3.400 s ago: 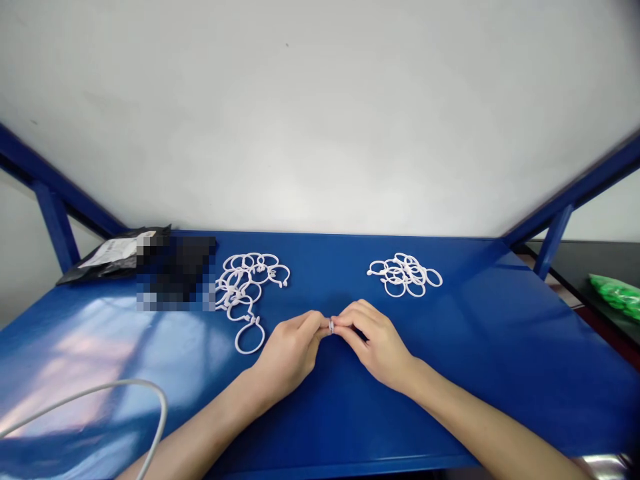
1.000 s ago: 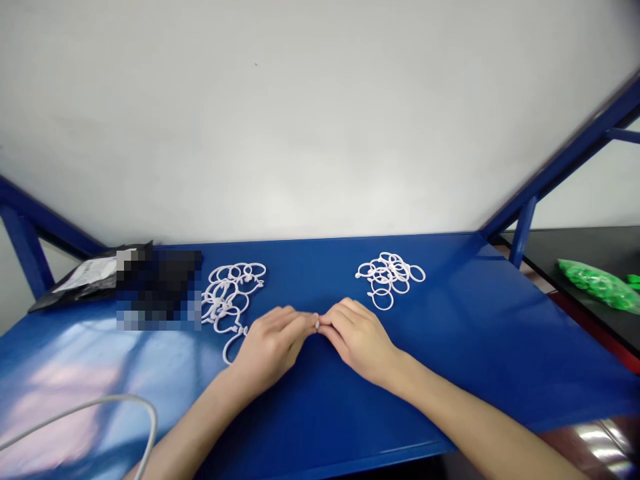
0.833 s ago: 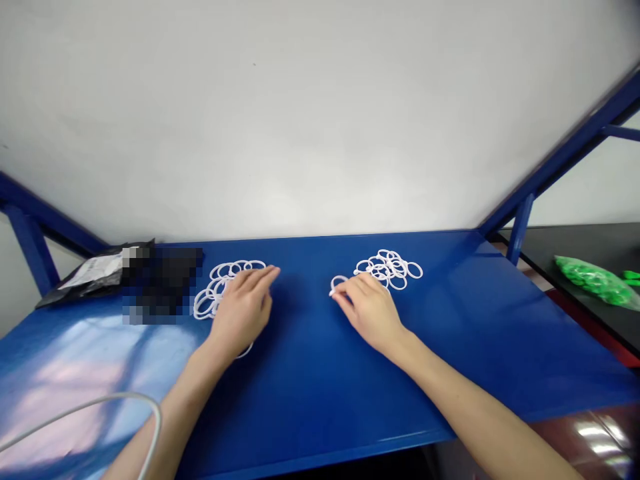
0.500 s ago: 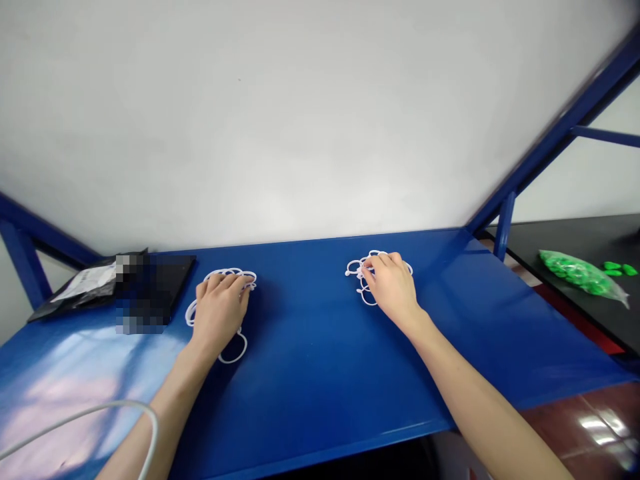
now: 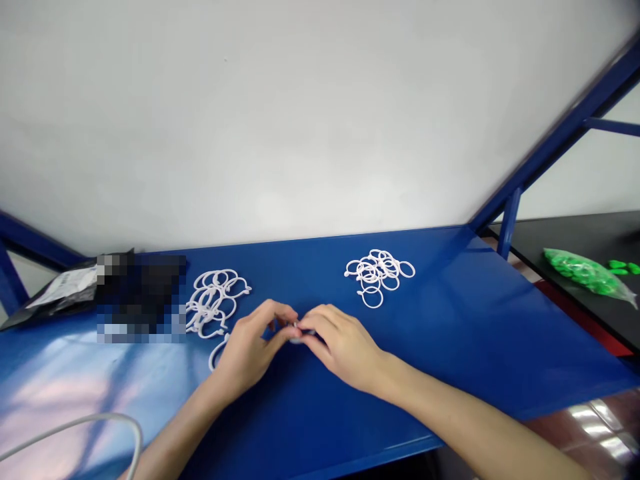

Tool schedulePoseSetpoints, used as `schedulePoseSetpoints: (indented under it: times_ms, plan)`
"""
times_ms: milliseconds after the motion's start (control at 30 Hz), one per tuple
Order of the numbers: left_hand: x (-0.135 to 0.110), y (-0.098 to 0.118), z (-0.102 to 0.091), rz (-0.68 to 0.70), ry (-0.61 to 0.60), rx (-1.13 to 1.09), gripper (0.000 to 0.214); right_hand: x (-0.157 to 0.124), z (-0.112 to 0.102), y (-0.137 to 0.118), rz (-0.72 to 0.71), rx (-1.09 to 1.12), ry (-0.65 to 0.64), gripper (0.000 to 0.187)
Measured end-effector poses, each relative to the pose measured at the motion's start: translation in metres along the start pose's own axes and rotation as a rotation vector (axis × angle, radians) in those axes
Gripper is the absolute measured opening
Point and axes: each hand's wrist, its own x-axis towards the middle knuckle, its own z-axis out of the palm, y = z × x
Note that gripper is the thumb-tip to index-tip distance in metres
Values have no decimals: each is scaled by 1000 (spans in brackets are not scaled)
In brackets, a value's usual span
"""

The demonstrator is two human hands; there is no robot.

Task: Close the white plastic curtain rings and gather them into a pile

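Observation:
My left hand (image 5: 250,350) and my right hand (image 5: 345,343) meet over the middle of the blue table, fingertips nearly touching. Both pinch a white plastic ring (image 5: 296,341), mostly hidden by the fingers. Left of my left hand lies a loose pile of white rings (image 5: 215,298), some with a visible gap and small knobs at the ends. One more ring (image 5: 212,357) shows partly behind my left wrist. Beyond my right hand sits a second pile of white rings (image 5: 381,267), which look closed.
The blue table (image 5: 310,427) backs onto a pale wall. Black plastic packaging (image 5: 65,293) and a blurred-out dark patch lie at the left. A white cable (image 5: 100,417) curves across the lower left. On a black table at the right rests a bag of green pieces (image 5: 587,272).
Both hands have left the two ring piles and come together at the middle, now with a white ring between the fingers. Both piles are uncovered.

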Motion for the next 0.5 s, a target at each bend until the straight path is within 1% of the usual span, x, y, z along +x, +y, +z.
schedulePoseSetpoints:
  times_ms: [67, 133, 200, 267, 400, 500]
  plan:
    - [-4, 6, 6, -71, -50, -120, 11, -2, 2, -2, 58, 141, 10, 9]
    - [-6, 8, 9, -119, -68, -199, 13, -1, -1, -1, 142, 255, 44, 7]
    - [-6, 10, 9, -155, -68, -224, 17, 1, -4, 0, 231, 323, 87, 6]
    - [-5, 11, 8, -179, -79, -209, 16, 3, -6, 0, 284, 359, 113, 4]
    - [-3, 11, 4, -191, -101, -170, 20, 3, -5, 0, 274, 350, 80, 3]
    - [-3, 11, 3, -172, -82, -172, 22, 2, -6, -1, 274, 313, 43, 7]
